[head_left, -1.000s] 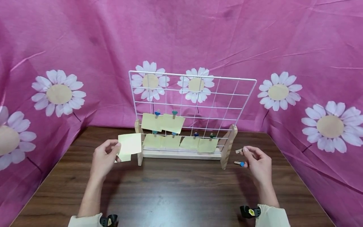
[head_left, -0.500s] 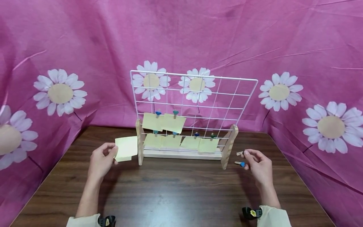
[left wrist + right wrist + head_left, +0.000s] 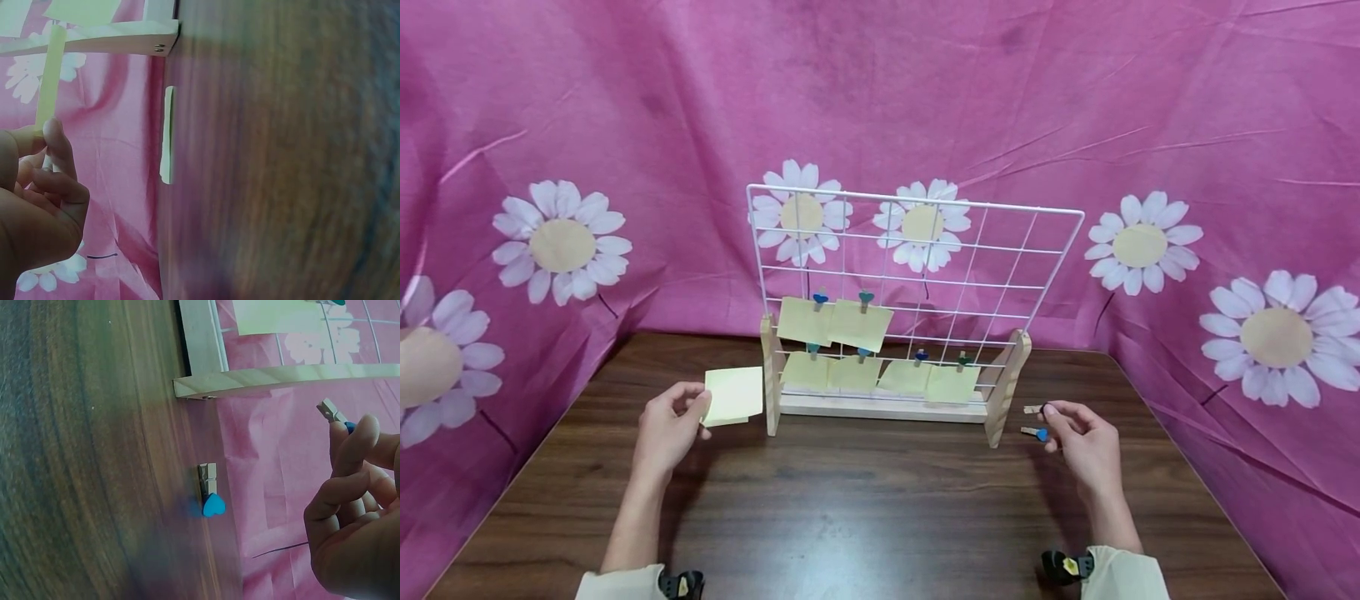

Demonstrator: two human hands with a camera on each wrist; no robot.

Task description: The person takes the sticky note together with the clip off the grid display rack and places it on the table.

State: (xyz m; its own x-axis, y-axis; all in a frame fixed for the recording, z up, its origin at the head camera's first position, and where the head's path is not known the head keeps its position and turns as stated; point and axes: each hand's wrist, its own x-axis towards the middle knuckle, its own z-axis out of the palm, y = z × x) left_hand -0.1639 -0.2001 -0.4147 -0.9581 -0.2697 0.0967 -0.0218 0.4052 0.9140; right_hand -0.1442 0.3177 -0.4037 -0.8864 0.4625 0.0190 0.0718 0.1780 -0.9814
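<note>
My left hand [image 3: 666, 429] pinches a pale yellow sticky note [image 3: 733, 392] by its edge, left of the rack. A second sticky note [image 3: 167, 134] lies on the table below it, mostly covered in the head view. On the other side, my right hand [image 3: 1088, 446] pinches a small wooden clothespin [image 3: 331, 411] by its dark blue end, held above the table. Below that hand another clothespin [image 3: 214, 503] with a bright blue heart lies on the wood. Between the hands stands a white wire grid rack [image 3: 1009, 387] on wooden feet.
Yellow notes hang from clothespins on the grid's lower part: a pair above [image 3: 859, 327] and several in the bottom row [image 3: 951, 385]. The brown wooden table [image 3: 880, 500] ends at a pink flowered cloth [image 3: 880, 100] behind and beside it.
My left hand with its sticky note has moved slightly left and down. The right hand, holding the clothespin, has lowered a little. The head view has shifted slightly.
</note>
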